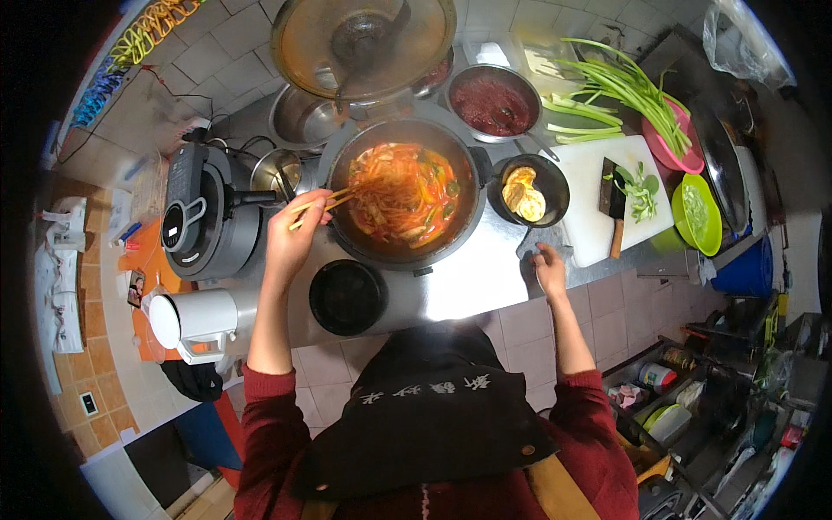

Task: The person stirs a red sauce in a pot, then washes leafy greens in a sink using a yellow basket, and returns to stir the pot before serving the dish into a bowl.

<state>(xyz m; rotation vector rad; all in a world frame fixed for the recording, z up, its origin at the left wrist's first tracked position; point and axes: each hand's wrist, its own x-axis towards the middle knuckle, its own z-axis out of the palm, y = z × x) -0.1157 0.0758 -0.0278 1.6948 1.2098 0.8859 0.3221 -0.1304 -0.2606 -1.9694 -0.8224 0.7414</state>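
Note:
My left hand [295, 232] is closed round a pair of wooden chopsticks [340, 196]. Their tips reach into a round dark pan [469, 154] of noodles and sliced vegetables in red sauce [407, 192]. Some noodles look bunched at the tips. At the counter's front edge, my right hand [549, 267] has its fingers curled at a grey cloth [546, 243] and seems to pinch its edge. Just beyond that hand stands a black bowl [556, 192] with fried eggs [523, 194] in it. A second black bowl [347, 297] sits in front of the pan.
On the right, a cleaver [612, 192] and chopped greens lie on a white cutting board [586, 227]. Behind are a pan of dark red sauce [492, 102], spring onions [628, 87] and a large lid [364, 43]. A grey cooker [217, 225] and white kettle [208, 322] stand left.

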